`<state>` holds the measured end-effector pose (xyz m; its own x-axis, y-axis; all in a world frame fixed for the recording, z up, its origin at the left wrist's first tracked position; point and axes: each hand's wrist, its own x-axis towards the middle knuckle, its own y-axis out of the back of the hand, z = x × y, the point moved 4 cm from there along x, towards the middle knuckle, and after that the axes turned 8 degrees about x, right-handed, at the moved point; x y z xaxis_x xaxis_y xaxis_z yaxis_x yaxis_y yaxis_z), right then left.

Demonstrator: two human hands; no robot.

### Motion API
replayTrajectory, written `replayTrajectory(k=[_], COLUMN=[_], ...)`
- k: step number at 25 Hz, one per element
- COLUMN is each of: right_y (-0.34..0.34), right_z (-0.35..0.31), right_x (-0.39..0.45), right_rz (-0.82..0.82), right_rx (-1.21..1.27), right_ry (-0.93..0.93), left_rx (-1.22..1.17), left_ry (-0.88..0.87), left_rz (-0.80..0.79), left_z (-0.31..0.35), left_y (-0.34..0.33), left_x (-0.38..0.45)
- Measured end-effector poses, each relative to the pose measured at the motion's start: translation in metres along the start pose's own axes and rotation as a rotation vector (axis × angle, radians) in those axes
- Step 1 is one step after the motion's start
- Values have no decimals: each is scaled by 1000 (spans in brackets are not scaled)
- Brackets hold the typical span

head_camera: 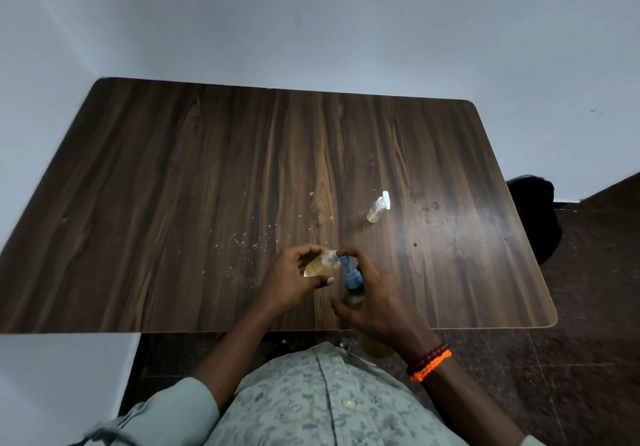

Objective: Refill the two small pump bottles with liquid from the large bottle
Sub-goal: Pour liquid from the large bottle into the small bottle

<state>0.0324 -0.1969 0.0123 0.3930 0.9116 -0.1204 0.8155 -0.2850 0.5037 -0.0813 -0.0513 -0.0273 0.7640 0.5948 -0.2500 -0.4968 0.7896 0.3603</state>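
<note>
My left hand (294,277) grips a small clear bottle (320,267) with amber liquid in it, tilted with its open neck toward the right. My right hand (372,298) holds the large bottle (353,298) of yellowish liquid by its neck, a finger on top of its blue pump head (348,267). The blue nozzle meets the small bottle's mouth. A second small clear pump bottle (377,207) with a white pump stands alone on the table, farther back and to the right.
The dark wooden table (173,186) carries scattered pale crumbs near its middle. A dark object (535,217) sits on the floor past the table's right edge. Pale walls stand behind and to the left.
</note>
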Motion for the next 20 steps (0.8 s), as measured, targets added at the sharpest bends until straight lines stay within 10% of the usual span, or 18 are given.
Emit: replayTrajectory(k=[20], right_y=[-1], right_z=[-2], right_x=[-4], right_rz=[-25], right_rx=[1], right_ry=[7], left_rx=[3], left_ry=[4], left_rz=[-6], left_z=[-7], left_y=[-3], left_x=[-4])
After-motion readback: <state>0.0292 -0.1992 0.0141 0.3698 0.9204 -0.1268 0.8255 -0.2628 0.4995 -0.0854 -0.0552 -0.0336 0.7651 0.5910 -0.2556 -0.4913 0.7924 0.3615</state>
